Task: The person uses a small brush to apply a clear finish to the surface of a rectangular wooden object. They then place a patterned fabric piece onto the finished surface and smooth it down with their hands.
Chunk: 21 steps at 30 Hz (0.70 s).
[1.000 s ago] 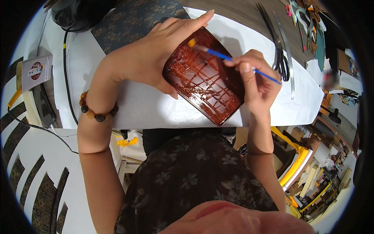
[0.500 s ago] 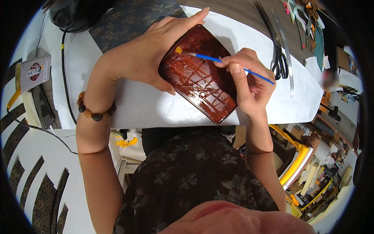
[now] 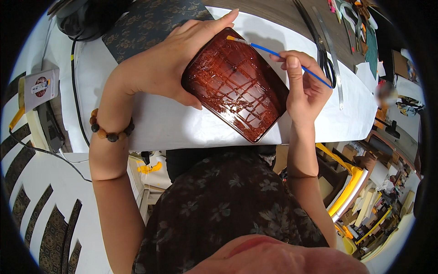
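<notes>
Holding blue brush (image 3: 265,48), glossy reddish case (image 3: 237,84)

Piled clutter (image 3: 365,203) lies right of the white-covered table (image 3: 352,121).

Dark brown top (image 3: 212,201) with grey flowers, bracelet (image 3: 112,136) of round amber and black beads

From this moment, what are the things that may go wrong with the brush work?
The brush has its tip near the top corner of the glossy red-brown piece, so a stroke might stray onto the white sheet.
The left hand grips that piece's edge; fingers might smear the surface, if wet.
The scissors lie close to the right hand, which might knock them.
</notes>
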Motion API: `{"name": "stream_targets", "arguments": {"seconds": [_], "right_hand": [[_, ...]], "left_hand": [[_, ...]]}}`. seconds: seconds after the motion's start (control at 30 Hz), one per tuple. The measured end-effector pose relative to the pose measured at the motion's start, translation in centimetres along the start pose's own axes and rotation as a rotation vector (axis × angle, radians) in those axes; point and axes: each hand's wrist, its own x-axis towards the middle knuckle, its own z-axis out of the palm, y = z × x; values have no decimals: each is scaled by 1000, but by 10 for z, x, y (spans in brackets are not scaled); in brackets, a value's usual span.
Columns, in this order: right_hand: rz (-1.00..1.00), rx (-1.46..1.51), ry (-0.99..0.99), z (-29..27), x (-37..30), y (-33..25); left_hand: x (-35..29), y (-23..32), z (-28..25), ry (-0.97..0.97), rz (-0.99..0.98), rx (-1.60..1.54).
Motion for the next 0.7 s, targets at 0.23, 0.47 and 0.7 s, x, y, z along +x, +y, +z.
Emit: {"name": "stream_targets", "arguments": {"seconds": [0.23,0.47,0.7], "right_hand": [[-13,8,-66,-1,-6,-7],[-185,4,-228,0,-17,-11],[-251,-20,-308,1,-19,-17]], "left_hand": [[-2,0,1,-11,-12,10],[-2,0,-2,-31,5,51],[-4,-5,1,-17,43,38]]}}
